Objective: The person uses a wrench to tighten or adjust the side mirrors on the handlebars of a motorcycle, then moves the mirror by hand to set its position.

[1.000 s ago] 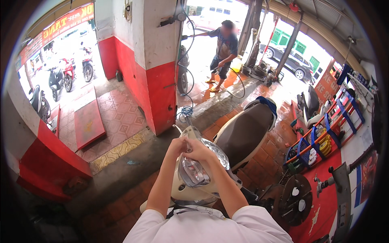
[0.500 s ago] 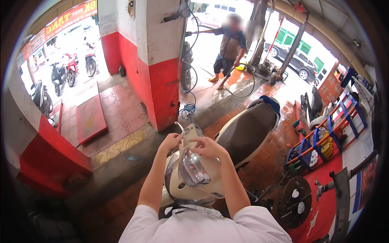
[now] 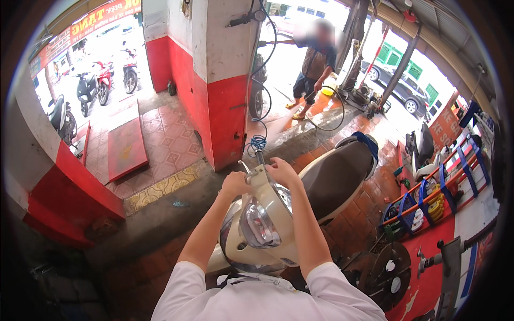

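Observation:
A cream scooter with a brown seat stands right in front of me, its headlight facing me. My left hand rests on the left side of the handlebar cover, fingers curled against it. On the top right of the same cover sits my right hand, closed near the base of the mirror stem. Whether either hand holds a small tool is hidden by the fingers.
A red and white pillar with hanging cables stands just beyond the scooter. Another person holds a hose on the wet floor farther back. A rack of bottles and a wheel disc are at the right. Parked motorbikes stand outside at the left.
My view has shifted slightly, so the scooter front sits a little lower right. Both hands stay on the handlebar cover, the left one having slid slightly outward.

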{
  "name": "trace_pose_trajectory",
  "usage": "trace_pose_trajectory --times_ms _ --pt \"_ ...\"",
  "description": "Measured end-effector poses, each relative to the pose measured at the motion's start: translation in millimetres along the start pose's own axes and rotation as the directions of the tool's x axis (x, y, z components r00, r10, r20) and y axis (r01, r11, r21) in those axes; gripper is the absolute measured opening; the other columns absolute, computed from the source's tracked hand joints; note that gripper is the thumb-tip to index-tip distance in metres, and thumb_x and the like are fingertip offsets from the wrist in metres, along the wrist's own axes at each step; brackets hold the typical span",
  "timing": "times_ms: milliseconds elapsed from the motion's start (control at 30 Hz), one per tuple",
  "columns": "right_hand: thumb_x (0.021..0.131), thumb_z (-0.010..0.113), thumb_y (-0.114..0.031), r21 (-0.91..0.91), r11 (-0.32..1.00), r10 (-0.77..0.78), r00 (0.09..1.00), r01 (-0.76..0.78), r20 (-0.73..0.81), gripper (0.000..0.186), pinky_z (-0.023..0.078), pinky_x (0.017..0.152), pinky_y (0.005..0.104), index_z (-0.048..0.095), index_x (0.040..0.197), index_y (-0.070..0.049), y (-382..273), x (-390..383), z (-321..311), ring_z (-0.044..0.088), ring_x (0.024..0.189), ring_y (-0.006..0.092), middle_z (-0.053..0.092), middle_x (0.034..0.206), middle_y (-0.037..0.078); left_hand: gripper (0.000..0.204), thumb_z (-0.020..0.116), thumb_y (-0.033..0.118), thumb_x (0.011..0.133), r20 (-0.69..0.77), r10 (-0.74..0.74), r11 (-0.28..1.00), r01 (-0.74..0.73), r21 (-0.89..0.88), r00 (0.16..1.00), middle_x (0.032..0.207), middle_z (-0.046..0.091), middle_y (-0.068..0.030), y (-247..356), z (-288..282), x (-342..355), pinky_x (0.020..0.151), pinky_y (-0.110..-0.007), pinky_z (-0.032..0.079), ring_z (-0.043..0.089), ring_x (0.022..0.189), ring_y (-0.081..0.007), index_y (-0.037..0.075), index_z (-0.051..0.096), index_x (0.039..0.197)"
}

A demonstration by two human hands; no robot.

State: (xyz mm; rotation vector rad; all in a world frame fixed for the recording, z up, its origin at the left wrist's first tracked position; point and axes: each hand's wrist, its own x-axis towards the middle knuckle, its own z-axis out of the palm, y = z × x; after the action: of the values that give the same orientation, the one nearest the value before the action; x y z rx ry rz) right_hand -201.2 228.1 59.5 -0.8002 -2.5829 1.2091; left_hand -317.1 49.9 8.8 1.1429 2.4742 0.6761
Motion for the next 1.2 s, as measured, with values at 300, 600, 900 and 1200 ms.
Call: trace_pose_trajectory --times_ms 300,600,900,1200 --pt "0.080 0.066 -0.046 -0.179 0.939 0.309 0.948 -0.293 0.072 0.068 0.049 0.096 0.0426 0.064 0.114 0.013 50.8 128.1 69.8 0.064 0.114 0.0389 0.064 0.121 0.029 0.019 0.068 0.016 0.079 -0.196 0.105 0.974 -0.061 0.220 0.975 0.086 0.071 -0.0189 5.2 18.4 -9.6 0.076 -0.046 0.057 0.071 0.085 -0.0373 0.005 0.064 0.095" --pt "0.068 0.063 -0.031 -0.225 0.928 0.333 0.931 -0.296 0.150 0.094 0.045 0.103 0.0358 0.034 0.150 0.005 66.6 128.8 77.7 0.060 0.122 0.0324 0.060 0.131 0.025 0.008 0.062 0.013 0.085 -0.275 0.107 0.952 -0.019 0.306 0.956 0.081 0.073 -0.0145 0.7 28.7 -1.5 0.068 -0.039 0.058 0.073 0.078 -0.0312 0.009 0.069 0.085" --pt "0.067 0.057 -0.030 -0.178 0.926 0.368 0.902 -0.333 0.226 0.102 0.045 0.103 0.0341 0.018 0.156 0.003 59.8 126.4 79.2 0.059 0.123 0.0318 0.059 0.132 0.025 0.004 0.062 0.007 0.079 -0.214 0.211 0.946 -0.144 0.290 0.954 0.080 0.070 -0.0198 -14.9 21.7 8.6 0.070 -0.045 0.057 0.071 0.079 -0.0375 0.005 0.066 0.080" --pt "0.070 0.054 -0.030 -0.241 0.911 0.395 0.876 -0.335 0.277 0.099 0.042 0.107 0.0357 0.018 0.157 0.000 30.2 114.4 72.5 0.056 0.127 0.0324 0.057 0.137 0.023 0.006 0.059 0.007 0.081 -0.238 0.279 0.944 -0.221 0.243 0.930 0.077 0.069 -0.0198 -31.4 20.6 9.5 0.070 -0.048 0.055 0.069 0.076 -0.0396 0.004 0.064 0.079"
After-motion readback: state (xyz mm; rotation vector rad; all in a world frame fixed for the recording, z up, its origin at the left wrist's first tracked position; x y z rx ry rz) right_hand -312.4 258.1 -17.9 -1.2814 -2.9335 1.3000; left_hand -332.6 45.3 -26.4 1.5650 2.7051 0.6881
